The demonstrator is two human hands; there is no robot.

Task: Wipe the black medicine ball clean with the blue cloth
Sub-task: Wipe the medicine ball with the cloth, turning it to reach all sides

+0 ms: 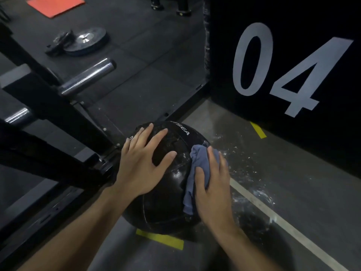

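The black medicine ball [166, 202] sits on the floor at the lower middle of the head view, with white lettering near its top. My left hand [140, 163] lies flat on the ball's upper left side, fingers spread. My right hand [213, 184] presses the blue cloth [192, 177] against the ball's right side, fingers laid over the bunched fabric and thumb on it. Part of the cloth hangs down below my palm. The ball's surface looks shiny and scuffed between the two hands.
A black rack frame [58, 118] with chrome pegs [88, 77] stands close on the left. A black wall panel marked "04" [293, 71] rises at right. Weight plates [86, 42] and an orange mat [55, 5] lie farther back. Yellow tape marks [160, 239] and a white line [283, 223] cross the wet-looking floor.
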